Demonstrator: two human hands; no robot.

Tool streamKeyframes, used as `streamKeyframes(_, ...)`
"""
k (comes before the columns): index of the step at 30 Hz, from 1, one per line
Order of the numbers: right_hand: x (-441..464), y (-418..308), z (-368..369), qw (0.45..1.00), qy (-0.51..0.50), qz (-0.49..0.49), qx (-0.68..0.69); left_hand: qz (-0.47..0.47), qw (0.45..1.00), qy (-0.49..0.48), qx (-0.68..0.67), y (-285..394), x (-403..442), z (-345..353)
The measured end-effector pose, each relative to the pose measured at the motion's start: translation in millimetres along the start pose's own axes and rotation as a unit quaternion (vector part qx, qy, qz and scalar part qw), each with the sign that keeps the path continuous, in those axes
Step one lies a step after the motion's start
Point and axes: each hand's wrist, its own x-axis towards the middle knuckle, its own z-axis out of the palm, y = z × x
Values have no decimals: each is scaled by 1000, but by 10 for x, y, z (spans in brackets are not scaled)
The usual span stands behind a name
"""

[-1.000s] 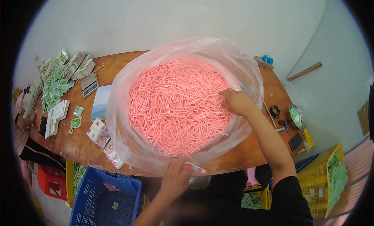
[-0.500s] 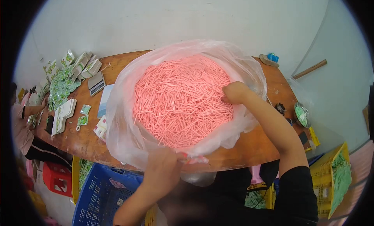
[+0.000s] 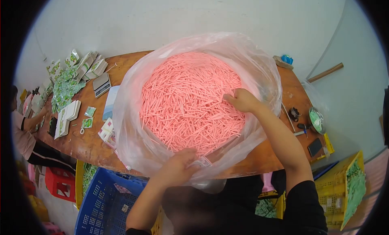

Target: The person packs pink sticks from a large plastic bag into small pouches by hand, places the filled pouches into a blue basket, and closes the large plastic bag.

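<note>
The pink sticks [image 3: 190, 103] lie heaped in a large clear plastic bag [image 3: 131, 125], opened wide on the tabletop [image 3: 91, 133]. At the bag's near edge, the left hand [image 3: 178, 166] pinches a small red-edged packet [image 3: 203, 161]. The right hand [image 3: 242, 100], fingers curled, reaches over the heap's right side; whether it grips any sticks cannot be told.

A packing workshop: the wooden table [image 3: 263, 154] bears a bag [image 3: 127, 105] of pink sticks [image 3: 190, 101], with a scale [image 3: 101, 85] and heaped green packets [image 3: 67, 91] toward nine o'clock. A blue crate [image 3: 94, 204] stands at seven, a filled yellow crate [image 3: 330, 190] at four; a second person [image 3: 22, 129], blurred at nine, seems busy.
</note>
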Motion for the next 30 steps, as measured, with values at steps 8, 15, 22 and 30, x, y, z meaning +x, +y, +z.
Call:
streamKeyframes(8,109,-107,256,964,95,18,246,-131,901,244,-336,27,33,190)
streamKeyframes(15,-10,-126,555,968,234,-42,80,-107,863,247,-428,78,-36,392)
streamKeyframes(22,-56,-18,597,959,252,-71,103,-79,844,252,-468,123,-81,419)
streamKeyframes(30,-106,-144,562,888,212,-76,400,-116,876,256,-393,85,3,455)
